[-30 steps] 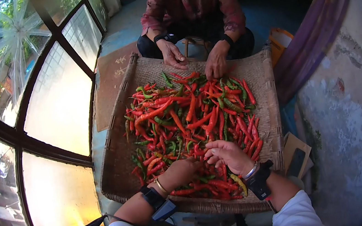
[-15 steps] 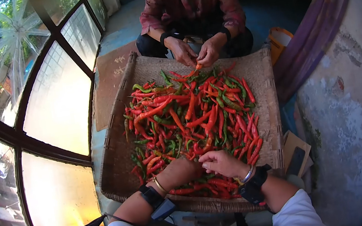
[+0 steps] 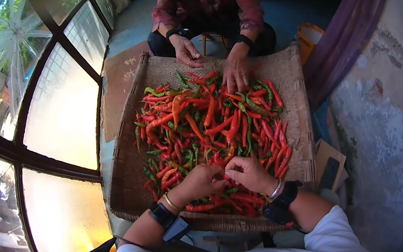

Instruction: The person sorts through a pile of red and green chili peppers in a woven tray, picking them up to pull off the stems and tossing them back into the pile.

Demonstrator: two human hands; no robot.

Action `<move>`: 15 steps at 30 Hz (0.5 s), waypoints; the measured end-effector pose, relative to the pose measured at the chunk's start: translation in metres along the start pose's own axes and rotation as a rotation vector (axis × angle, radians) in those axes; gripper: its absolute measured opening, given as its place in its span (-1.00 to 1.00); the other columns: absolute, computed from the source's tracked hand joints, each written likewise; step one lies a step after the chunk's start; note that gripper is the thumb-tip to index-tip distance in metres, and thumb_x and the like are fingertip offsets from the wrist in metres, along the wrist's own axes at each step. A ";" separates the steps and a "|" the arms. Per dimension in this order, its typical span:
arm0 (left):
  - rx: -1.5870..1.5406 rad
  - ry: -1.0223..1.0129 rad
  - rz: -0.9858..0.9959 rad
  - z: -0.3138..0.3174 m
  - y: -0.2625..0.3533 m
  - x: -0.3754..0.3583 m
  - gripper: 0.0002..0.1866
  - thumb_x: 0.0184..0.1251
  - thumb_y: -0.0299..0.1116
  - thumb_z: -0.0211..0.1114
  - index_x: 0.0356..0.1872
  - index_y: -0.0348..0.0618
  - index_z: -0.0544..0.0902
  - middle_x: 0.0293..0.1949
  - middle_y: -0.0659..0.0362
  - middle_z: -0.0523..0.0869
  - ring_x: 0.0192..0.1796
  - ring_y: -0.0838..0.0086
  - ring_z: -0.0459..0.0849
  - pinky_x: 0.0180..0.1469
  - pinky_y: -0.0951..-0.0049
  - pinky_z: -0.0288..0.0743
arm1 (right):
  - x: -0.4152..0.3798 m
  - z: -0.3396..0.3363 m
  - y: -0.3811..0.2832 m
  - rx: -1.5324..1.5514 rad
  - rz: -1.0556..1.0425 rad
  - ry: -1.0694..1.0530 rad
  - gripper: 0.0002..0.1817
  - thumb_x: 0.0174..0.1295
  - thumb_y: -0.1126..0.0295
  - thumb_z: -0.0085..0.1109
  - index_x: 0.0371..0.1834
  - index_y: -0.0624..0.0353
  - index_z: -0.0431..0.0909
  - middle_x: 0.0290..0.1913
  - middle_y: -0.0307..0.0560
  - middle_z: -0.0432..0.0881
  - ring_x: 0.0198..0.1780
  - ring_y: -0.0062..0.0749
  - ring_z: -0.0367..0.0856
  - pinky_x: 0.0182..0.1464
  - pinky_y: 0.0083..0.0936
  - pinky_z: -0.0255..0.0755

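A heap of red and green chili peppers (image 3: pixel 196 126) covers a woven tray (image 3: pixel 296 138) in front of me. My left hand (image 3: pixel 200 182) is above the near part of the heap, its fingers curled in. Close beside it, my right hand (image 3: pixel 250 173) is closed, thumb against the bent fingers. The fingertips of both hands nearly meet; whatever is pinched there is too small or hidden to make out. More red peppers (image 3: pixel 223 204) lie below my hands, along the tray's near edge.
Across the tray sits a person in a red patterned shirt (image 3: pixel 215 0). One of their hands (image 3: pixel 236 73) reaches into the peppers; the other hand (image 3: pixel 188 53) is over the far rim. A framed window (image 3: pixel 55 110) lies left, a worn wall (image 3: pixel 377 127) right, with a phone (image 3: pixel 329 174) on cardboard.
The other person's hands have moved apart, one down onto the peppers. My hands have risen slightly, and my left fingers show more clearly.
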State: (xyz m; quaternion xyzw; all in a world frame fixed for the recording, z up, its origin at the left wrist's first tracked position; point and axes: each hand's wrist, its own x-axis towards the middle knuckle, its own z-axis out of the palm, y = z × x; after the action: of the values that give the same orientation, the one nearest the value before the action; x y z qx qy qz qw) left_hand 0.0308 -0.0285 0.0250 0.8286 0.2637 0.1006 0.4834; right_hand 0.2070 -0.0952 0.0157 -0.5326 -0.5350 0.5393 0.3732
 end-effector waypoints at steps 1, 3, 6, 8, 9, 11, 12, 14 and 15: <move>-0.013 -0.080 -0.033 -0.001 0.000 0.000 -0.78 0.04 -0.32 0.30 -0.36 -0.23 0.54 -0.61 0.07 0.56 -0.52 0.39 0.59 -0.43 0.42 0.42 | 0.000 -0.001 0.000 0.000 0.003 0.000 -0.90 0.17 0.44 0.09 -0.34 0.25 0.48 -0.49 -0.30 0.53 -0.51 -0.74 0.46 -0.45 -0.74 0.38; -0.082 -0.084 -0.051 0.001 -0.002 0.000 -0.80 0.06 -0.33 0.29 -0.37 -0.24 0.54 -0.62 0.10 0.55 -0.52 0.46 0.58 -0.45 0.45 0.41 | 0.001 -0.002 0.000 0.095 0.045 0.010 -0.90 0.18 0.43 0.07 -0.35 0.24 0.48 -0.50 -0.28 0.52 -0.55 -0.75 0.44 -0.50 -0.76 0.36; -0.141 -0.138 -0.099 0.002 -0.004 -0.002 -0.83 0.10 -0.36 0.26 -0.36 -0.24 0.55 -0.62 0.14 0.54 -0.52 0.54 0.56 -0.44 0.48 0.41 | 0.003 -0.015 -0.007 0.175 0.053 0.054 -0.90 0.21 0.42 0.05 -0.38 0.23 0.47 -0.52 -0.27 0.51 -0.57 -0.76 0.43 -0.51 -0.78 0.35; -0.130 -0.186 -0.122 0.002 -0.003 -0.001 -0.85 0.12 -0.38 0.23 -0.35 -0.24 0.55 -0.61 0.14 0.56 -0.51 0.56 0.56 -0.42 0.49 0.42 | 0.007 -0.029 -0.007 0.273 0.060 0.157 -0.89 0.22 0.40 0.03 -0.39 0.19 0.44 -0.53 -0.24 0.51 -0.59 -0.72 0.44 -0.54 -0.76 0.34; -0.193 -0.128 -0.164 0.003 -0.002 -0.001 -0.85 0.15 -0.38 0.22 -0.33 -0.25 0.56 -0.60 0.18 0.55 -0.52 0.60 0.52 -0.43 0.53 0.40 | 0.008 -0.037 -0.010 0.321 0.064 0.248 -0.88 0.22 0.39 0.04 -0.38 0.20 0.44 -0.53 -0.24 0.51 -0.60 -0.72 0.44 -0.56 -0.77 0.34; -0.147 -0.039 -0.110 0.004 -0.009 0.000 -0.86 0.18 -0.40 0.21 -0.32 -0.26 0.58 -0.58 0.21 0.56 -0.52 0.64 0.52 -0.43 0.58 0.41 | 0.011 -0.052 -0.014 0.446 0.028 0.424 -0.86 0.22 0.37 0.04 -0.39 0.21 0.43 -0.54 -0.24 0.53 -0.60 -0.71 0.45 -0.58 -0.77 0.35; -0.149 -0.040 -0.110 0.004 -0.009 0.000 -0.86 0.18 -0.40 0.21 -0.32 -0.26 0.58 -0.58 0.21 0.56 -0.52 0.64 0.52 -0.43 0.58 0.41 | 0.013 -0.060 -0.014 0.525 -0.010 0.509 -0.85 0.23 0.36 0.04 -0.40 0.20 0.42 -0.54 -0.23 0.54 -0.59 -0.69 0.47 -0.58 -0.77 0.36; -0.169 0.085 -0.177 0.002 -0.006 0.000 -0.89 0.16 -0.43 0.21 -0.34 -0.25 0.58 -0.55 0.17 0.60 -0.49 0.60 0.57 -0.42 0.56 0.43 | 0.016 -0.074 -0.020 0.786 -0.181 0.608 -0.57 0.25 0.33 -0.02 0.14 0.29 0.20 -0.21 -0.06 0.53 -0.32 -0.54 0.56 -0.40 -0.68 0.45; -0.171 0.082 -0.178 0.003 -0.012 0.001 -0.89 0.16 -0.43 0.21 -0.34 -0.25 0.58 -0.55 0.17 0.60 -0.49 0.60 0.57 -0.42 0.56 0.43 | 0.016 -0.075 -0.017 0.802 -0.169 0.606 -0.49 0.26 0.33 -0.03 0.21 0.28 0.08 -0.15 -0.04 0.50 -0.27 -0.51 0.56 -0.37 -0.65 0.46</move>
State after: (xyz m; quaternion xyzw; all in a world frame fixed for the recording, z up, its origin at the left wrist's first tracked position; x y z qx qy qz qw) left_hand 0.0291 -0.0257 0.0133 0.7530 0.3459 0.1132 0.5482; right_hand 0.2752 -0.0639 0.0397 -0.4349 -0.1949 0.4912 0.7291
